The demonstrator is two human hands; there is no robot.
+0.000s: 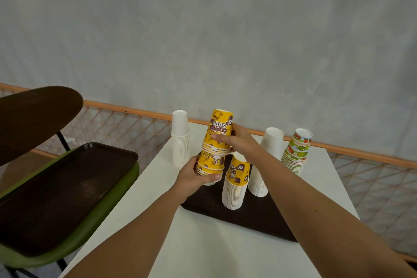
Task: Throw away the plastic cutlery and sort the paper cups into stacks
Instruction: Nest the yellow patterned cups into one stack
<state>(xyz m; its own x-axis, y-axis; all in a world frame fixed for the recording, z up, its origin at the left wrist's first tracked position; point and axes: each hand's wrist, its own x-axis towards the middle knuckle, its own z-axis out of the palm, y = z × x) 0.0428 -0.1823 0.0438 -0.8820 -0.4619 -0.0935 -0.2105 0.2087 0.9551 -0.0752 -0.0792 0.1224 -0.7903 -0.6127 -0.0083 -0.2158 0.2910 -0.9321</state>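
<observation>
Both hands (198, 176) (239, 140) grip the yellow cup stack (216, 142) above the tray (255, 216).

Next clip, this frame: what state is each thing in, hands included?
Yellow cup stack: upside down, slightly tilted, held by both hands.
Left hand: grips the stack's lower end.
Right hand: grips its upper cups.
Yellow-topped white stack: upside down, standing on the table tray.
Tall white stack: upside down, standing, untouched.
Fruit-print stack: upside down, on the table.
Far white stack: upside down, on the table.
Chair tray: flat on the green chair.
</observation>
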